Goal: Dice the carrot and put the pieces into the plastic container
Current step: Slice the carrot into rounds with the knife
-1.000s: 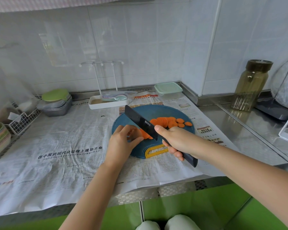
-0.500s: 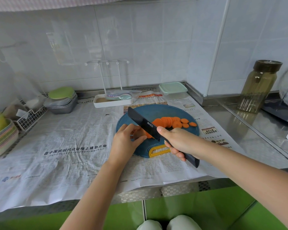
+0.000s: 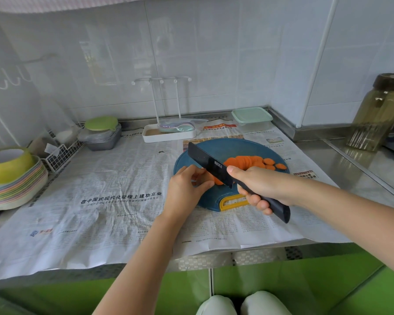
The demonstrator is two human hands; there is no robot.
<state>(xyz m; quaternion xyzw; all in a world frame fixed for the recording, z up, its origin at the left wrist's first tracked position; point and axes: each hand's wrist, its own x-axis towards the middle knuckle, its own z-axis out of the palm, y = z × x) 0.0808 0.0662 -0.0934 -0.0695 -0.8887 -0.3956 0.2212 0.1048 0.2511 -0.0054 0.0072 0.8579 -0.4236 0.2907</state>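
left hand [image 3: 187, 187] pinches carrot stub [image 3: 217, 181] steady on the board [image 3: 225, 148] | right hand [image 3: 262, 187] grips knife [image 3: 210, 164], blade tilted over it | slices [image 3: 253, 161] piled behind, out of the way | container [image 3: 251, 119] lidded at the back

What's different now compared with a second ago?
Nothing plainly moved; only the view drifted. The right hand still grips the knife, blade at the carrot that the left hand holds on the cutting board. The slices lie where they were.

White tiled walls [image 3: 214, 53] meet in a corner above a steel counter [image 3: 362, 171] with green cabinet fronts [image 3: 293, 283].
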